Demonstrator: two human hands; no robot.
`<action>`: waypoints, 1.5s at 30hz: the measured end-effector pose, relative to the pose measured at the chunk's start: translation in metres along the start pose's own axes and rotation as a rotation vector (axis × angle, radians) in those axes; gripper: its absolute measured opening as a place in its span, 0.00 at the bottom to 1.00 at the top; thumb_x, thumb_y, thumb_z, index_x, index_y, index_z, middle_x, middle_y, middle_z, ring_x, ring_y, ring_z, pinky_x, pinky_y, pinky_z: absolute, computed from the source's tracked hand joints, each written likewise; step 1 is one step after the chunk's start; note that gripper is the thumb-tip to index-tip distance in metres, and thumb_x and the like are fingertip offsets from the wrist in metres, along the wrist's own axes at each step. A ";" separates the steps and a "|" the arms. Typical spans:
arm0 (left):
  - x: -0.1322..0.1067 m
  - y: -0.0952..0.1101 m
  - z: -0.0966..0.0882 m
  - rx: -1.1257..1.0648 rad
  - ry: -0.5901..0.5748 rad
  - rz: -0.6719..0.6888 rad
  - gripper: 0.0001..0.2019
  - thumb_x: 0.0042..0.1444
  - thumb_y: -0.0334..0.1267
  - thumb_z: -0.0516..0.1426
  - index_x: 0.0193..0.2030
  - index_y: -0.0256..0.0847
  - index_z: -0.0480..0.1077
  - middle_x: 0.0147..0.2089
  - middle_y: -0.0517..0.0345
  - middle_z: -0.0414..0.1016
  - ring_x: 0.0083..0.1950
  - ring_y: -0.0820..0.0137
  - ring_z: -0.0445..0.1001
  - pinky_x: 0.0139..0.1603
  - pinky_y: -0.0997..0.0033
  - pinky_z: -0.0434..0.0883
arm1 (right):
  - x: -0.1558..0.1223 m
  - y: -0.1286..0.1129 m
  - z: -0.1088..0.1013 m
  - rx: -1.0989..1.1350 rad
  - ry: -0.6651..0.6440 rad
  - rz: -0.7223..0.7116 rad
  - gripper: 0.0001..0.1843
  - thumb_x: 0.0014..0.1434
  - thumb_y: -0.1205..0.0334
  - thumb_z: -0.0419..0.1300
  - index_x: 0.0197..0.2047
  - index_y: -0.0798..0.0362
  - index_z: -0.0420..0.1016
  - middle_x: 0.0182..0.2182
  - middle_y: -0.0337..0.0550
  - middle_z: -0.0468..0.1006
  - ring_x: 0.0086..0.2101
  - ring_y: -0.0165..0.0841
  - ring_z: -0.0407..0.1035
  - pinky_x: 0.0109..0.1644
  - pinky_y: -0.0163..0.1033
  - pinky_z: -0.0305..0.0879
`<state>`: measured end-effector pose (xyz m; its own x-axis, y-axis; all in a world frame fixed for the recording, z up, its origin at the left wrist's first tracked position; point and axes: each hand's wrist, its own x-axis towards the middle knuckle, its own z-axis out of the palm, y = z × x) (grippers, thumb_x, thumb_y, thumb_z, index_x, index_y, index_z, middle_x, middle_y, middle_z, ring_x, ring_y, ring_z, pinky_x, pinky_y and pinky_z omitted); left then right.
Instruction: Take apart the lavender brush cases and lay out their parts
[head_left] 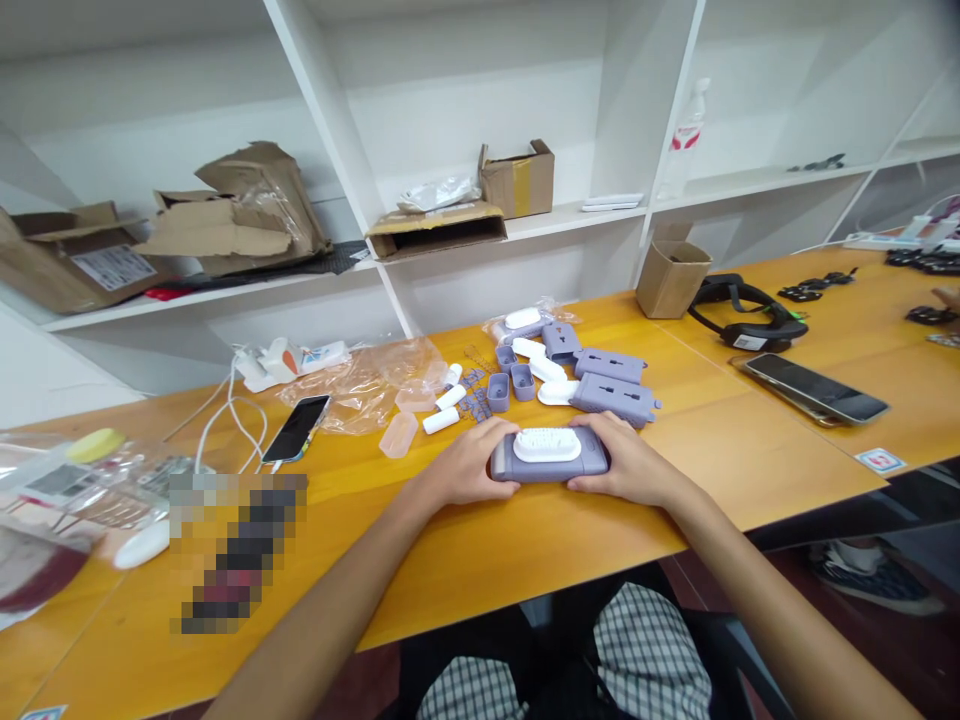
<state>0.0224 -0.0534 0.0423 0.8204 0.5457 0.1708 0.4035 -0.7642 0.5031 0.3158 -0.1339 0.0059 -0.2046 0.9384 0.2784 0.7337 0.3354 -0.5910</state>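
My left hand (474,460) and my right hand (630,462) grip the two ends of a purple-grey brush (555,470) just above the table's front part. Its white oval bristle head (547,444) faces up. Behind it lie purple-grey casings with dark slots (611,397), white oval pieces (551,370) and small square purple-grey cups (523,381). Left of these are white cylinders (441,420), thin purple-grey parts (474,395) and translucent pinkish cups (399,435). Another brush (523,322) sits in clear wrapping farther back.
A phone (298,428) with a white cable and crumpled plastic bags (360,385) lie to the left. To the right are a cardboard box (673,272), a black headset (750,315) and another phone (817,388). White shelves holding cardboard boxes (517,182) rise behind the wooden table (480,560).
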 end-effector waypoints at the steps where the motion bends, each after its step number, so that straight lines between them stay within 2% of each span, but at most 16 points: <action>1: 0.000 -0.001 0.000 0.005 -0.001 0.001 0.35 0.48 0.38 0.71 0.63 0.45 0.66 0.62 0.48 0.73 0.61 0.53 0.75 0.63 0.53 0.73 | 0.000 0.000 0.000 0.001 0.001 -0.002 0.40 0.49 0.45 0.77 0.62 0.48 0.71 0.55 0.54 0.77 0.54 0.55 0.69 0.59 0.60 0.67; 5: -0.001 -0.002 -0.001 0.025 -0.012 0.001 0.37 0.48 0.44 0.73 0.64 0.44 0.67 0.63 0.47 0.73 0.62 0.51 0.74 0.65 0.52 0.71 | -0.001 0.000 0.000 0.007 0.008 -0.018 0.40 0.50 0.47 0.76 0.62 0.48 0.71 0.55 0.53 0.77 0.55 0.54 0.69 0.59 0.60 0.66; 13: 0.000 0.001 -0.005 0.005 -0.045 -0.011 0.36 0.48 0.38 0.72 0.64 0.44 0.67 0.65 0.46 0.72 0.64 0.51 0.74 0.66 0.51 0.71 | -0.001 0.000 0.001 -0.005 0.007 -0.015 0.41 0.48 0.46 0.78 0.62 0.48 0.72 0.54 0.53 0.77 0.54 0.55 0.69 0.59 0.62 0.66; 18: 0.001 0.000 -0.004 0.013 -0.047 -0.011 0.36 0.48 0.39 0.70 0.64 0.45 0.67 0.64 0.47 0.74 0.64 0.49 0.74 0.66 0.49 0.71 | -0.001 0.001 0.002 -0.010 0.017 -0.016 0.41 0.47 0.45 0.78 0.62 0.47 0.72 0.54 0.53 0.77 0.54 0.56 0.70 0.58 0.62 0.67; 24: -0.001 0.000 -0.001 0.046 -0.042 -0.018 0.38 0.49 0.43 0.72 0.67 0.44 0.66 0.66 0.45 0.73 0.65 0.49 0.74 0.67 0.49 0.70 | -0.001 0.000 0.001 -0.006 0.014 -0.021 0.39 0.50 0.46 0.77 0.62 0.47 0.72 0.55 0.53 0.77 0.55 0.56 0.69 0.59 0.63 0.66; 30: -0.002 -0.005 -0.006 0.050 -0.079 -0.045 0.42 0.52 0.51 0.72 0.71 0.47 0.65 0.71 0.45 0.70 0.71 0.47 0.68 0.71 0.45 0.66 | -0.001 0.004 -0.001 0.026 -0.004 -0.030 0.43 0.50 0.42 0.77 0.66 0.45 0.71 0.59 0.53 0.77 0.58 0.57 0.69 0.62 0.64 0.65; 35: -0.002 -0.008 -0.010 0.018 -0.083 -0.032 0.41 0.50 0.49 0.73 0.71 0.50 0.66 0.71 0.48 0.71 0.71 0.48 0.70 0.71 0.44 0.67 | -0.001 0.006 -0.001 0.029 -0.018 -0.045 0.44 0.49 0.41 0.77 0.66 0.43 0.71 0.59 0.52 0.77 0.58 0.58 0.68 0.62 0.66 0.64; 45: -0.002 -0.003 -0.011 0.015 -0.091 -0.052 0.40 0.51 0.47 0.72 0.70 0.48 0.66 0.69 0.47 0.72 0.69 0.48 0.71 0.69 0.45 0.68 | -0.001 0.001 -0.002 0.021 -0.027 -0.036 0.43 0.49 0.43 0.78 0.65 0.44 0.70 0.59 0.51 0.76 0.58 0.57 0.67 0.62 0.64 0.63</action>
<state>0.0152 -0.0479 0.0500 0.8314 0.5516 0.0672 0.4516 -0.7412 0.4968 0.3175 -0.1349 0.0064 -0.2488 0.9274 0.2793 0.7116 0.3707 -0.5968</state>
